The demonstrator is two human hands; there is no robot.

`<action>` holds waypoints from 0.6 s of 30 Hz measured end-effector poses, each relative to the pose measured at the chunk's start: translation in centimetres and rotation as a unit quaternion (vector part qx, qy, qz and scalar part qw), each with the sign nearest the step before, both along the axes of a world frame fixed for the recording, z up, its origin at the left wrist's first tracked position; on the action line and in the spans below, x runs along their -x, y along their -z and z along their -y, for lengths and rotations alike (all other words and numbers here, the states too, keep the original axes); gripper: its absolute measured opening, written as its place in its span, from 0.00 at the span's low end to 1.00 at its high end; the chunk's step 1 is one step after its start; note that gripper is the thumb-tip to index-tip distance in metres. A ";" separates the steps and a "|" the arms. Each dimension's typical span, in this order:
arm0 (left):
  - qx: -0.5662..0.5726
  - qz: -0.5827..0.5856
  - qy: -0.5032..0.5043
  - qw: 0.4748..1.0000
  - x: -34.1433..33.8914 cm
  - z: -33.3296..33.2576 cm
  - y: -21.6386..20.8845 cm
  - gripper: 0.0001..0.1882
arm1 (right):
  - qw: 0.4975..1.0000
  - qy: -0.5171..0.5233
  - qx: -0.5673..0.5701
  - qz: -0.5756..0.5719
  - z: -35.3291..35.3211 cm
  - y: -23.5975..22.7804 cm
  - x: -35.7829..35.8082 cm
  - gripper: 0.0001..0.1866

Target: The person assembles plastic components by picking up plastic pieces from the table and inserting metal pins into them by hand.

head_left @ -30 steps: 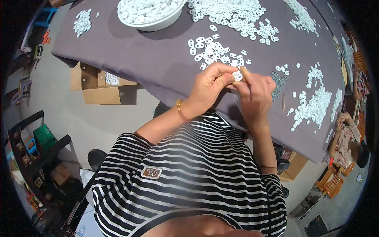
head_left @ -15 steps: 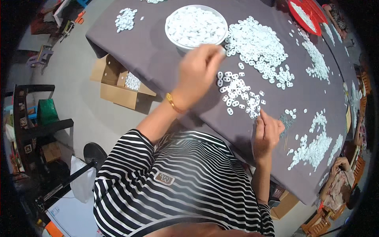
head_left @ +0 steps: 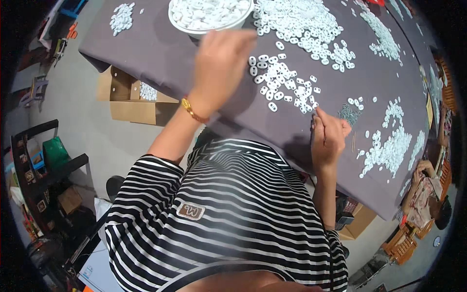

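My left hand (head_left: pixel 221 68) hovers beside the near rim of a white bowl (head_left: pixel 200 32) heaped with small white pieces. Its fingers are drawn together and blurred by motion; anything between them does not show. My right hand (head_left: pixel 331 138) is closed in a pinch at the near edge of a loose cluster of small white oval pieces (head_left: pixel 279 80) with two dark holes each. What its fingertips hold, if anything, is too small to make out. Beyond the cluster lies a larger pile of similar pieces (head_left: pixel 299 22). A small heap of thin grey bits (head_left: pixel 348 114) is just right of my right hand.
More white pieces lie in piles at the right (head_left: pixel 389 151), far right (head_left: pixel 382 36) and far left (head_left: pixel 121 19) of the dark cloth-covered table (head_left: pixel 160 61). Thin brown sticks (head_left: pixel 353 141) lie near the right hand. An opened cardboard box (head_left: pixel 134 111) stands below the left table edge.
The whole view has shifted, so the table sits higher in the picture. The white piece at my left fingertips no longer shows. My right hand stays pinched beside the cluster.
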State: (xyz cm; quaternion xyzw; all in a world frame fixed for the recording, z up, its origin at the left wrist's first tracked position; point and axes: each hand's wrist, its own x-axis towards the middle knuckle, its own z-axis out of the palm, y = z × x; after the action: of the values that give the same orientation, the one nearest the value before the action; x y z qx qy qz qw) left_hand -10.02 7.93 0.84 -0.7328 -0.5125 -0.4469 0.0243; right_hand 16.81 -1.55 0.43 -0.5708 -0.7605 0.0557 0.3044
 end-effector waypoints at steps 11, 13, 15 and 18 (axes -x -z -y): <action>0.105 -0.038 0.126 0.986 -3.0 3.8 3.4 0.08 | 0.999 0.010 -0.022 -0.020 0.7 0.6 -0.9 0.10; 0.111 -0.047 0.133 0.984 -3.0 3.5 3.4 0.09 | 1.000 0.015 0.004 -0.026 0.8 0.4 -1.0 0.10; 0.111 -0.054 0.134 0.983 -3.1 3.2 3.3 0.09 | 0.999 0.023 0.009 -0.027 0.7 0.5 -1.0 0.10; 0.109 -0.065 0.135 0.983 -3.1 3.2 3.2 0.09 | 0.999 0.033 0.021 -0.023 0.7 0.7 -1.0 0.09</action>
State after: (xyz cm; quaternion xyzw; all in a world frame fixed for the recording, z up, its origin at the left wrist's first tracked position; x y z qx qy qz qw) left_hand -6.88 4.74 -2.38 -0.8208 -0.4519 -0.3396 -0.0828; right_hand 17.84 -2.26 -0.30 -0.6009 -0.7324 0.0749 0.3114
